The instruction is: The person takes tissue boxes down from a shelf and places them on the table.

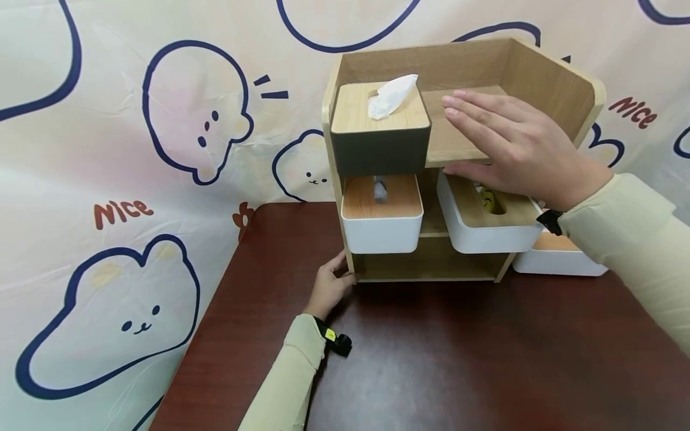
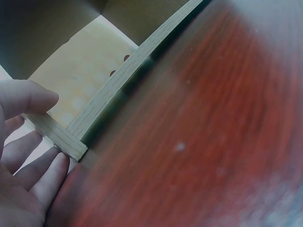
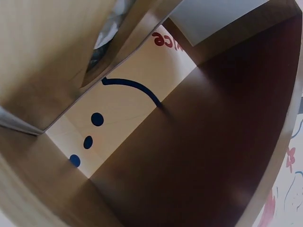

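Observation:
A wooden desktop shelf (image 1: 555, 84) stands on the table. My left hand (image 1: 329, 286) holds the bottom of its left side panel; in the left wrist view the thumb and fingers lie on either side of the panel edge (image 2: 57, 137). Straight-fingered, my right hand (image 1: 517, 140) hovers by the shelf's upper right, in front of the top tier and over a white tissue box (image 1: 498, 239) with a wooden lid. Whether it touches the shelf is hard to tell. The right wrist view shows the shelf's inside (image 3: 175, 156), with no hand visible.
A dark tissue box (image 1: 380, 149) with a tissue sticking out sits at the top left. Below it is another white tissue box (image 1: 383, 235). A further white box (image 1: 560, 263) rests on the table (image 1: 431, 359) at the right. Patterned cloth (image 1: 215, 149) hangs behind.

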The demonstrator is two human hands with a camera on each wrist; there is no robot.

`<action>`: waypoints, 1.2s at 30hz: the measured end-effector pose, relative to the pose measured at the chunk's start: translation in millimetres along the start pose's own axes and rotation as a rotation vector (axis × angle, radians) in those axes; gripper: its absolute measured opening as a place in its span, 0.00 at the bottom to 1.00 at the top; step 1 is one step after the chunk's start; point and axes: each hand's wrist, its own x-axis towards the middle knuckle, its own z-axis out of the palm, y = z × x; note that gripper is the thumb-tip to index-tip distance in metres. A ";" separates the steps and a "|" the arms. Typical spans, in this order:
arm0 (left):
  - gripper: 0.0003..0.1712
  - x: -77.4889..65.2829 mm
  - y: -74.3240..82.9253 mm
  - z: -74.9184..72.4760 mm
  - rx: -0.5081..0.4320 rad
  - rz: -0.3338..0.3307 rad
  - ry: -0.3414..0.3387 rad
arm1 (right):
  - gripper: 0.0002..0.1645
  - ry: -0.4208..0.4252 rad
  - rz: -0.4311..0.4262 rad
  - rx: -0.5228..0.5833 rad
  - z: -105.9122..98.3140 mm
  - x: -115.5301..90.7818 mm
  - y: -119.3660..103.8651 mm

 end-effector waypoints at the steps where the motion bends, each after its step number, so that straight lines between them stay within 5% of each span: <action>1: 0.41 -1.7 5.7 0.1 0.001 -0.005 -0.004 | 0.35 0.002 -0.005 0.003 0.7 0.6 0.6; 13: 0.40 -5.7 8.4 0.0 -0.002 0.001 -0.009 | 0.34 0.021 -0.034 0.054 10.1 3.2 0.2; 26: 0.40 -4.7 10.7 0.6 0.008 0.001 -0.002 | 0.38 -0.137 -0.028 0.034 9.7 5.2 3.9; 36: 0.41 10.2 -21.6 -1.5 -0.002 -0.006 0.006 | 0.45 -0.132 -0.022 0.033 13.9 6.7 6.0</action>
